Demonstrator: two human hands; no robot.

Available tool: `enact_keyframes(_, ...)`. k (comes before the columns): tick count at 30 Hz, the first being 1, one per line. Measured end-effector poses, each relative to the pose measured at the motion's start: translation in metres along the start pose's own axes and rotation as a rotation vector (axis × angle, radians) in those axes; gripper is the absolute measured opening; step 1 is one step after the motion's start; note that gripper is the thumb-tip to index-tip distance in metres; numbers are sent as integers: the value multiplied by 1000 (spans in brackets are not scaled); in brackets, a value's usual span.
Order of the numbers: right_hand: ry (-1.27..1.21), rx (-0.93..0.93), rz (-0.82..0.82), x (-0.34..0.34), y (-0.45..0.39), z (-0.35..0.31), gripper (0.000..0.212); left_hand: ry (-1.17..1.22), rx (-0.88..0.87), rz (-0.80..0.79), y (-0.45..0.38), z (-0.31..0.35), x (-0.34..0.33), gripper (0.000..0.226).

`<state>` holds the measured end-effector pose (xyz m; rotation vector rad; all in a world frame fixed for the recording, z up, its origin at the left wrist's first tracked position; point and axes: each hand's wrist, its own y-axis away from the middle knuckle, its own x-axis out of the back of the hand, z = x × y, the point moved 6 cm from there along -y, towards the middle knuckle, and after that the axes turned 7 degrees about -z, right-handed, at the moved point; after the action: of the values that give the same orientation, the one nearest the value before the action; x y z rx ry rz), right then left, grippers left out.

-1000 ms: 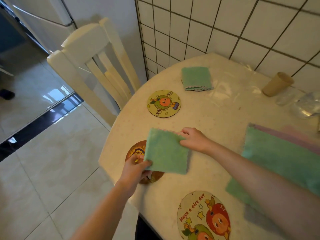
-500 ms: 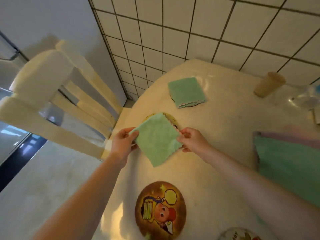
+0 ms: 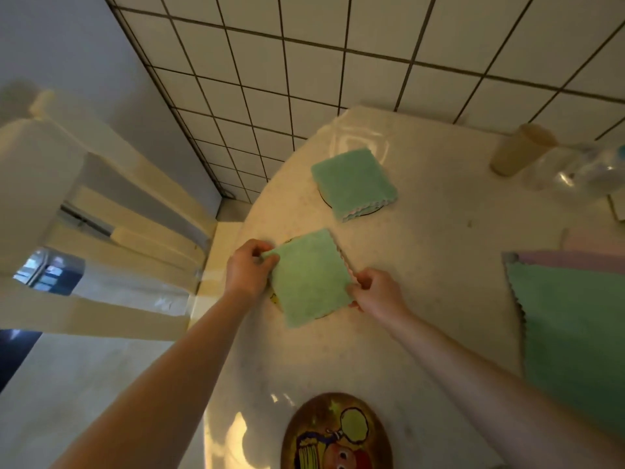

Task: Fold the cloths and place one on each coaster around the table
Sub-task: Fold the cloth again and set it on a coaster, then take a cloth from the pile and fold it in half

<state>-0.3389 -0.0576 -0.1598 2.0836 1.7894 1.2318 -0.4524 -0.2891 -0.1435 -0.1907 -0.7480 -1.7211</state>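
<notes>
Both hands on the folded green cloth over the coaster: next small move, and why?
Probably let go with both hands. The folded cloth already lies over its coaster, pinched at opposite corners by the left hand and right hand. The brown coaster nearer the person is bare.

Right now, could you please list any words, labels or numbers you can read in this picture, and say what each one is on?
No readable text in this view.
The brown coaster at the near edge shows only a cartoon picture, no words.
The coaster under the folded green cloth held by both hands is almost wholly covered, so any print is hidden.
The cup and clear bottle are too blurred to tell.
</notes>
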Motion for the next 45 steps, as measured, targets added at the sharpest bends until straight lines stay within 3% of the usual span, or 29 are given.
enact_keyframes(5,121,2,43,3,0,-2,5,-65,-3,24,-3,-4,-2,18)
enact_keyframes(12,287,37,41,20,8,5,7,-350,-71,73,6,9,10,23)
enact_keyframes(17,323,114,30,45,36,28,15,-502,-230,59,40,38,-5,26)
enact_keyframes(29,394,476,68,160,155,155,16,-553,-489,-139,219,80,-203,24)
enact_keyframes(33,590,507,144,214,199,233,14,-631,-593,-253,283,96,-297,25)
enact_keyframes(38,892,471,130,261,227,312,31,-764,-831,-396,334,127,-382,26)
enact_keyframes(45,972,472,125,291,229,345,31,-957,-682,-476,335,130,-424,50)
